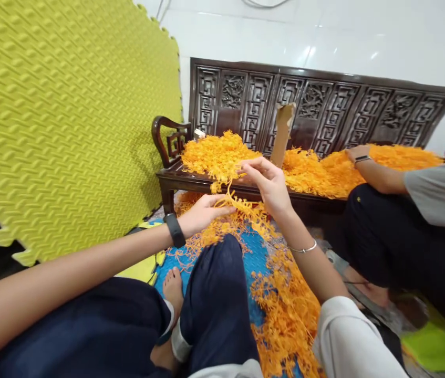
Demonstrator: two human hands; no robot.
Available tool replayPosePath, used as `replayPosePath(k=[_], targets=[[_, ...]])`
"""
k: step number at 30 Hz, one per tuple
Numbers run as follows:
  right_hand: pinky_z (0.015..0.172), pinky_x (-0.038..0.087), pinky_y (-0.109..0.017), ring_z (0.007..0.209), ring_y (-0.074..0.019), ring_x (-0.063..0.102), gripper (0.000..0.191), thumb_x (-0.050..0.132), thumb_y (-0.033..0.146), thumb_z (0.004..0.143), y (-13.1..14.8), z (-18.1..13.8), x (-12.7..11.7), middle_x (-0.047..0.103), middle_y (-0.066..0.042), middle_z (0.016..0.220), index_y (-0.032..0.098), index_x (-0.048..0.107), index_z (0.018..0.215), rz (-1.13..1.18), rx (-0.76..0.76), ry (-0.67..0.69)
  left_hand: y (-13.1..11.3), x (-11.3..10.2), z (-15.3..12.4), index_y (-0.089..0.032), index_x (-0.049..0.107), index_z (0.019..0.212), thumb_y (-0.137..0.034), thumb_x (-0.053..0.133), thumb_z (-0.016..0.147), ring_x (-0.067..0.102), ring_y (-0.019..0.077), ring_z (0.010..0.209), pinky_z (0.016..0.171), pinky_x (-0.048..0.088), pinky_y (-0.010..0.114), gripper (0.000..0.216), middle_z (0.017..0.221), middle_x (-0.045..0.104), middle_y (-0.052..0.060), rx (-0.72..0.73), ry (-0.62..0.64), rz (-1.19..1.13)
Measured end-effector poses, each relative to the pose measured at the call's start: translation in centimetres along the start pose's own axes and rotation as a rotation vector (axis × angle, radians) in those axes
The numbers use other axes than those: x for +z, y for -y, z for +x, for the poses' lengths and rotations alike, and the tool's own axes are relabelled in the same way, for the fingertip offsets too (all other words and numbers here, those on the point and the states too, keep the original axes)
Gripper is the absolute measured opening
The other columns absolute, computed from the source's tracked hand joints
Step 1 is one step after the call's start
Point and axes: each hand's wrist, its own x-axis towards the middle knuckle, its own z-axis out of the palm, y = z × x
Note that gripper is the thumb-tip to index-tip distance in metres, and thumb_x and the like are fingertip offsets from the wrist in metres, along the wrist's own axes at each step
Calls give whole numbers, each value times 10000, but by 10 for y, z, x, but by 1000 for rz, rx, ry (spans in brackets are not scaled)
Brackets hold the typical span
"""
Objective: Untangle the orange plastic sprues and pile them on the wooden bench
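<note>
Tiling, white and glossy (pixel 364 39), backed a dark wooden bench (pixel 196 180) with a carved lattice backrest. Yellow-green foam matting (pixel 68 115), textured and toothed at its edge, rose along the left side. Blue matting (pixel 257 254) lay on the floor beneath a loose heap of orange sprigs (pixel 289 299). Two orange piles occupied the bench seat — one at the left end (pixel 218 149), one further right (pixel 320 170) — with a cardboard strip (pixel 281 136) upright between them.

Left forearm entered from the lower left, nearly straight, a black band at the wrist. Left hand (pixel 206 211) was found closed, thumb and fingers pinching the stems of an orange sprig (pixel 251 208), which hung in front of the bench, above the floor. Right forearm rose from the lower right, wrist bent inward. Right hand (pixel 270 185) had its fingers curled, thumb and fingertips near the left pile — whether they gripped a piece could not be determined. A co-worker's hand (pixel 358 153) rested at the right pile.
</note>
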Motion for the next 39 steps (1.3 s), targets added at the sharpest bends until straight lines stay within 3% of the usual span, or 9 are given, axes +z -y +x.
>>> replayPosePath(k=[5,9,12,16,21,27,33,35,39], targets=[[982,371,-380,1080,-194,530,398,483,534,801,-16,2,-21,612,-41,1101,231,623,1017,-68,41,199,-2,-16,9,-150,633,819,-350,646,725,622,180,569,522,490,308,221,815,641,87,-78,-182,-215],[1008,344,-343,1185,-205,448,454,673,411,688,-31,-11,-29,546,-25,1223,267,591,1111,-37,79,290,2,-25,15,-161,623,906,-412,617,745,623,199,577,499,489,329,297,862,658,113,-110,-188,-239],[955,391,-294,1144,-189,482,452,719,248,650,-41,-22,-28,561,-15,1197,269,605,1087,-26,135,218,11,-34,22,-163,653,907,-365,602,765,634,199,696,644,489,350,252,922,674,105,-75,-230,-220],[842,444,-253,959,-160,574,212,676,237,691,-54,-34,-23,652,-20,988,231,682,903,2,212,21,19,-53,27,-157,702,773,-248,658,692,609,207,894,834,423,349,130,904,698,81,13,-282,-175],[745,473,-224,834,-134,598,156,711,225,632,-73,-47,-1,669,-1,874,235,699,787,134,243,-307,17,-70,15,-164,710,872,-240,628,701,583,231,988,870,401,356,204,1027,676,89,28,-146,-148],[679,504,-201,753,-112,622,163,728,253,594,-108,-54,33,670,18,820,238,692,752,381,349,-628,10,-74,4,-171,683,961,-226,542,767,534,213,1091,944,349,334,246,1052,670,67,167,-220,-136],[647,506,-208,737,-119,627,200,713,306,568,-162,-46,65,677,14,826,237,680,753,449,452,-579,22,-94,12,-146,623,932,-199,567,732,603,184,879,894,392,344,214,827,691,53,314,-534,-111],[660,506,-241,730,-144,632,217,714,301,539,-185,-38,74,683,-9,805,211,678,733,414,478,-537,26,-99,13,-157,576,984,-100,606,644,589,183,914,849,418,331,346,943,665,59,263,-526,-139],[696,496,-285,715,-175,629,200,725,260,495,-226,-18,81,685,-30,727,174,682,670,330,518,-440,27,-102,21,-197,497,1030,11,644,525,554,202,1016,819,424,319,565,1115,597,72,159,-355,-227]])
